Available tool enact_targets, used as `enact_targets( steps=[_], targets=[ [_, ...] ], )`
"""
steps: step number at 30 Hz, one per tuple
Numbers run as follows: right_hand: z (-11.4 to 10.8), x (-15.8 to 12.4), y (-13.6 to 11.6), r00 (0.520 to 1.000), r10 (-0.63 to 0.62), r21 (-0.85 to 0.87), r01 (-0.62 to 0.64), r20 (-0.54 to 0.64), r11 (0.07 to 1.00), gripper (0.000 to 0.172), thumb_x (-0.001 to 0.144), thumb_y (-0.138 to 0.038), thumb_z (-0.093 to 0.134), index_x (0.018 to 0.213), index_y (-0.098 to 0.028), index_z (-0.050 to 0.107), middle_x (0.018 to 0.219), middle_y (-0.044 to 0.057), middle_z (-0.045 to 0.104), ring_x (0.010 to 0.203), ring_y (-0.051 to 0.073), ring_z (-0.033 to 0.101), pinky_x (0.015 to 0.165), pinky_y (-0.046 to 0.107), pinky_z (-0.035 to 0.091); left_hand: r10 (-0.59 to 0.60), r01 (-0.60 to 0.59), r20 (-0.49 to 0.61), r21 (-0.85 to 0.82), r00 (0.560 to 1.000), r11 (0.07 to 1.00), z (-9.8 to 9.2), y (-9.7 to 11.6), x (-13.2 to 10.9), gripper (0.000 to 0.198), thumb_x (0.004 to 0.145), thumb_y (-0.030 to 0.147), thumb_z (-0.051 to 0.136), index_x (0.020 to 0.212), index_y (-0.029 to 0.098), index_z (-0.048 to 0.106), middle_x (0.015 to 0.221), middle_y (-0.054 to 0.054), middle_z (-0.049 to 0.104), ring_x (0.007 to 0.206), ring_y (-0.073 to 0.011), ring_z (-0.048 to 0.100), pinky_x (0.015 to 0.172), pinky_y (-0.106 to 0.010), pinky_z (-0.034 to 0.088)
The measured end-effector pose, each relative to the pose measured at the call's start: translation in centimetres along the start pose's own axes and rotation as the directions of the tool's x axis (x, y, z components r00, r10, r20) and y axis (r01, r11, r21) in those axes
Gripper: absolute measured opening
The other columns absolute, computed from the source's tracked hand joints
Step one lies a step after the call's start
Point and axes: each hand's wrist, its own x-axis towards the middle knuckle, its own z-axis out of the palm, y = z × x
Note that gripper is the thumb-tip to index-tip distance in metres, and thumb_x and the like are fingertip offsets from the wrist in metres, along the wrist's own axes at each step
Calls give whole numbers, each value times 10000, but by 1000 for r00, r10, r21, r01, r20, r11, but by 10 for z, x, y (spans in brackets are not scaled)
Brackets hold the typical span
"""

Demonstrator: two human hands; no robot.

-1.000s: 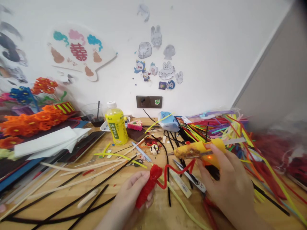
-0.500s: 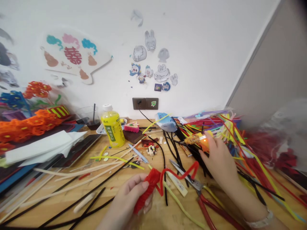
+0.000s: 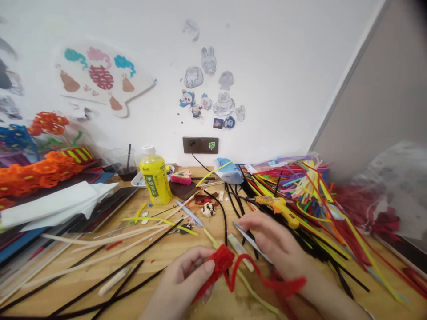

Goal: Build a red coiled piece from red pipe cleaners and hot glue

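My left hand (image 3: 180, 282) is closed around a bundle of red pipe cleaners (image 3: 222, 261) wound into a thick fuzzy piece. From its upper end a loose zigzag tail stretches to the right, its far end smeared by motion. My right hand (image 3: 282, 246) is empty, with its fingers curved and apart, over a pair of scissors (image 3: 251, 240). Only the blades show clearly; the hand and the red tail hide most of the handles. Beyond that hand a yellow hot glue gun (image 3: 278, 206) rests on the heap of pipe cleaners, its nozzle pointing left.
A yellow drink bottle (image 3: 155, 178) and a plastic cup (image 3: 125, 164) stand at the back. Loose black pipe cleaners (image 3: 123, 262) cross the left front. A colourful pipe-cleaner heap (image 3: 300, 178) fills the right. White paper (image 3: 60, 202) and orange fuzzy flowers (image 3: 43, 175) lie at the left.
My right hand has let go of the glue gun and come down and left toward the scissors. The red bundle has shifted slightly right, and its tail now hangs lower.
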Motion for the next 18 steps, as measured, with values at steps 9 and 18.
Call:
enact_targets(
  steps=[9,18],
  targets=[
    [26,-16,-23,912,295,343,-384,284,857,514,660,-399,701,1106,-213,526,1017,66,601,838,188,591,766,342,470,22,-21,-31,37,999,999,-1,1,4,434,489,527,766,681,149,672,532,5,609,429,-90,439,427,-196,334],
    [35,-18,-21,878,305,350,-435,369,829,475,675,-50,480,1122,-211,483,798,-7,593,659,109,537,615,224,430,40,-38,-49,42,998,998,-6,-1,3,354,548,460,761,711,155,687,533,5,603,395,-89,444,419,-208,354]
  ],
)
